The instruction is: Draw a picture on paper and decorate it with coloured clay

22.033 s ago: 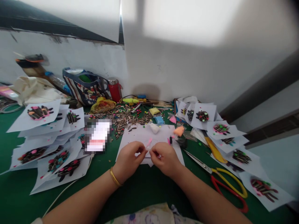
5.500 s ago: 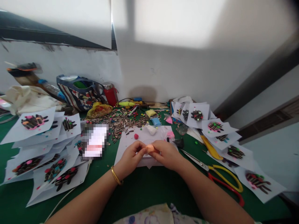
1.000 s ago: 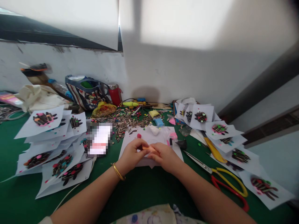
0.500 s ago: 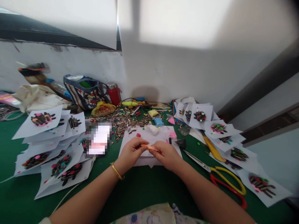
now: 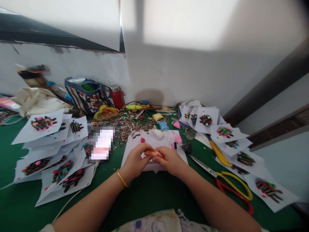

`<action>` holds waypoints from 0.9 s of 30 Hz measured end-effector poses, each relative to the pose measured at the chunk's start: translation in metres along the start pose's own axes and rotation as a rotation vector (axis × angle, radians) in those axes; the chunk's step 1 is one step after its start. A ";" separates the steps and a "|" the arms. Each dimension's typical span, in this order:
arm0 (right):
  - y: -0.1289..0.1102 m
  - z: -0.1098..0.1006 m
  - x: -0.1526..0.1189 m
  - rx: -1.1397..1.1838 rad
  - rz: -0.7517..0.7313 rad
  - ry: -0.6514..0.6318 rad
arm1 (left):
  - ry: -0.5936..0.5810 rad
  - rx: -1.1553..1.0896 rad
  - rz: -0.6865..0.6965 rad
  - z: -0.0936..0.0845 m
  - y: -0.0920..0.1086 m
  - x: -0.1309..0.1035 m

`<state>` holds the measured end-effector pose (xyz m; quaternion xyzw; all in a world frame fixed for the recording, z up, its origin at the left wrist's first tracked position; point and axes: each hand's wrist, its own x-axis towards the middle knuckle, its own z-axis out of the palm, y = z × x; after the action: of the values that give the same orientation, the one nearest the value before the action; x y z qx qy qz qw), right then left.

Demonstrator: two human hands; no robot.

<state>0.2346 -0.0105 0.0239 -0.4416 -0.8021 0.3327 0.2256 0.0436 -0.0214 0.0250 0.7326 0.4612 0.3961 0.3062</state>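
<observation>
Between the fingers of both hands is a soft orange lump that looks like modelling clay (image 5: 154, 153), just above white paper (image 5: 130, 146). My left hand (image 5: 135, 159), with a gold bangle at the wrist, pinches its left side. On the other side, my right hand (image 5: 172, 161) has its fingers closed round the lump and partly hides it. A small dark pink ball (image 5: 142, 140) lies on the paper beyond my left hand. Farther back on the sheet sit a white lump (image 5: 158, 134) and a pink lump (image 5: 178, 139).
Large scissors (image 5: 205, 166) with red and yellow handles lie at the right. Seed-decorated sheets are stacked left (image 5: 48, 145) and right (image 5: 225, 132). A pixelated phone-like object (image 5: 102, 145) is left of the paper. Striped seeds (image 5: 127, 125), a bag (image 5: 87, 96) and a red flask (image 5: 117, 98) are behind.
The orange lump was a stretched strip between my hands; now it looks more bunched up. My hands have shifted only slightly, with the fingers bent differently around it.
</observation>
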 end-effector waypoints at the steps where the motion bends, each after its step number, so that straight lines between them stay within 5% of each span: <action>1: 0.000 0.001 0.000 0.002 0.009 0.005 | -0.003 0.018 0.011 0.001 0.000 -0.001; 14: -0.003 -0.005 -0.001 0.095 -0.008 0.102 | 0.190 -0.362 -0.240 -0.004 -0.008 0.005; 21: 0.002 -0.003 0.001 0.150 -0.016 0.065 | 0.041 -0.220 -0.084 -0.008 -0.006 0.007; 27: -0.002 0.002 0.001 -0.008 -0.020 0.049 | 0.040 -0.045 -0.161 -0.001 -0.005 0.002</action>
<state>0.2316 -0.0113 0.0236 -0.4425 -0.8021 0.3163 0.2466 0.0413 -0.0178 0.0221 0.6779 0.5157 0.3950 0.3442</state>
